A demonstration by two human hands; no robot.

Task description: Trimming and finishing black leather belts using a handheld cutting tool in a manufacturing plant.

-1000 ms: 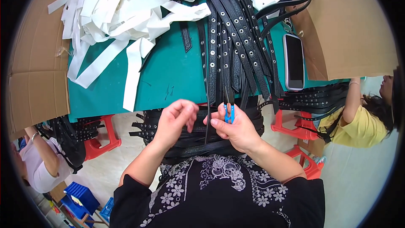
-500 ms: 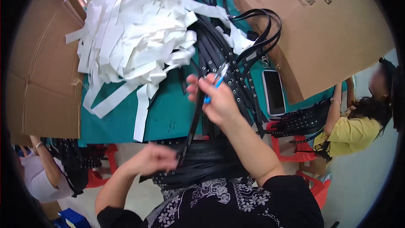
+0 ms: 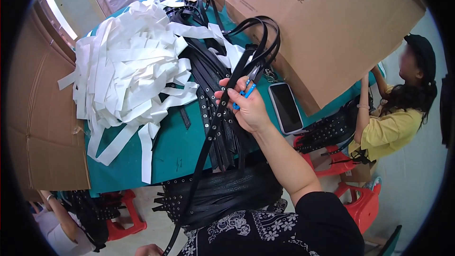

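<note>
My right hand point(image 3: 247, 106) is closed round a long black strap point(image 3: 204, 149) with metal eyelets and also holds blue-handled scissors point(image 3: 245, 96), blades pointing up and away. The strap slants down from that hand toward the lower edge, nearly straight. There my left hand point(image 3: 149, 250) shows only in part, curled at the strap's lower end; its fingertips are cut off by the picture edge. Under and beyond my right hand, several black eyelet straps point(image 3: 208, 78) lie bunched on the green table cover point(image 3: 177, 161). A wide black bundle point(image 3: 220, 189) with eyelets lies across my lap.
White strips point(image 3: 128, 61) are heaped on the table's left side. A phone point(image 3: 285, 108) lies right of my hand, before a large cardboard box point(image 3: 327, 42); more cardboard point(image 3: 52, 114) stands left. A person in yellow point(image 3: 395, 128) sits right, near red stools point(image 3: 358, 206); another person point(image 3: 64, 225) is left.
My left hand has moved down to the lower edge, and the strap now stretches longer below my right hand. My right hand still grips strap and scissors. The view has shifted and tilted.
</note>
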